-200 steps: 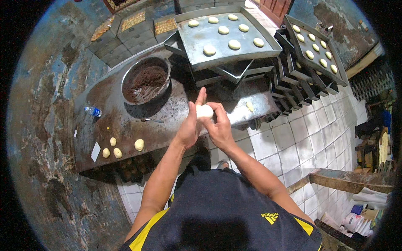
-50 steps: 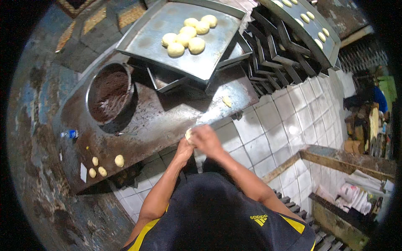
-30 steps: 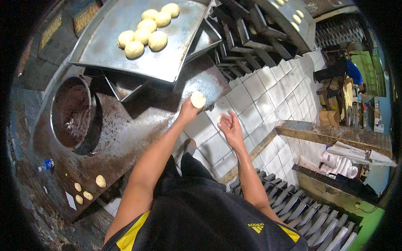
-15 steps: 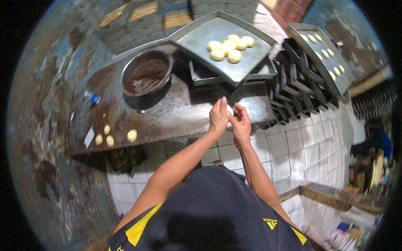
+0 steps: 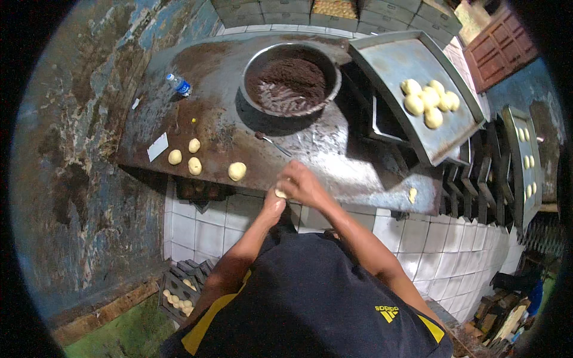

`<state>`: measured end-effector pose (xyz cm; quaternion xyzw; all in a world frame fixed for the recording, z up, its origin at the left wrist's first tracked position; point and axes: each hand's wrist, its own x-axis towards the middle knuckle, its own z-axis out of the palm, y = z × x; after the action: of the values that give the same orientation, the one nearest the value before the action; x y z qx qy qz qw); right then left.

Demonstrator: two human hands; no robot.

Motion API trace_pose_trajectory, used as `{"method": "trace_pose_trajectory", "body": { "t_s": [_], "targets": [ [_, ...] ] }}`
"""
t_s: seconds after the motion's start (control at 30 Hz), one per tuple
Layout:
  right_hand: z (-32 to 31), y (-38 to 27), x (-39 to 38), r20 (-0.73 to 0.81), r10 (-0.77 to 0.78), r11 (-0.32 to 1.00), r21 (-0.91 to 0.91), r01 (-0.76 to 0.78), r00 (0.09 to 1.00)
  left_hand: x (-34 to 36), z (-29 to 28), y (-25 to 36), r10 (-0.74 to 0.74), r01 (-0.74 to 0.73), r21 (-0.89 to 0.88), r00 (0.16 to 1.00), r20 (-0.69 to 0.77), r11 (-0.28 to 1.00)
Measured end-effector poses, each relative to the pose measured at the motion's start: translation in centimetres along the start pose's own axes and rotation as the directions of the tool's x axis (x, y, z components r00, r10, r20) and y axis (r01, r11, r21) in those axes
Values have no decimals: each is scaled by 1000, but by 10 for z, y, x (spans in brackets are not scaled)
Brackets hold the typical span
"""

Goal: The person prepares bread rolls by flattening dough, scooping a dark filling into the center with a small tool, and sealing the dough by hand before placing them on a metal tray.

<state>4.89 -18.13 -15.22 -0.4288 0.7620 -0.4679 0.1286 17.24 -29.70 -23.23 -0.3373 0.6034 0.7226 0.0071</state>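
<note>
Just off the table's front edge, my left hand (image 5: pixel 274 207) is closed around a small pale piece of dough (image 5: pixel 281 194). My right hand (image 5: pixel 303 185) bends over it with curled fingers on the dough, partly hiding it. Beyond the hands lies a spoon (image 5: pixel 277 145) with dark brown filling on its tip. Behind that, a large metal bowl (image 5: pixel 243 83) holds dark crumbly filling (image 5: pixel 295 74). One dough ball (image 5: pixel 237 172) rests left of my hands, with several more dough balls (image 5: pixel 194 166) farther left.
A metal tray (image 5: pixel 391 56) with several dough balls is propped at the right. Another tray (image 5: pixel 518 152) stands on stacked dark trays (image 5: pixel 477 179) at far right. A plastic bottle (image 5: pixel 178 85) and a white card (image 5: pixel 158 147) lie on the table's left. A dough scrap (image 5: pixel 412 195) sits front right.
My hands have moved left along the table edge, from near the trays to near the bowl, keeping the dough. My right hand has come over the left. The view has shifted leftward.
</note>
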Motion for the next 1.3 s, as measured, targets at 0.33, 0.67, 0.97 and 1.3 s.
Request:
{"method": "trace_pose_trajectory", "body": {
  "t_s": [0.33,0.67,0.97,1.3],
  "targets": [
    [109,113,131,231,376,724,-677,-129,898,86,-128,171,336,-336,-17,942,-17,942],
    [-2,37,261,-85,601,798,10,-602,795,205,-179,217,253,-251,-37,963,88,967],
    [71,161,338,-175,620,755,-132,-642,765,273,-177,236,285,-285,31,959,-1,958],
    [-15,55,313,258,608,501,609,-615,751,275,-150,232,381,-373,92,920,-95,923]
  ]
}}
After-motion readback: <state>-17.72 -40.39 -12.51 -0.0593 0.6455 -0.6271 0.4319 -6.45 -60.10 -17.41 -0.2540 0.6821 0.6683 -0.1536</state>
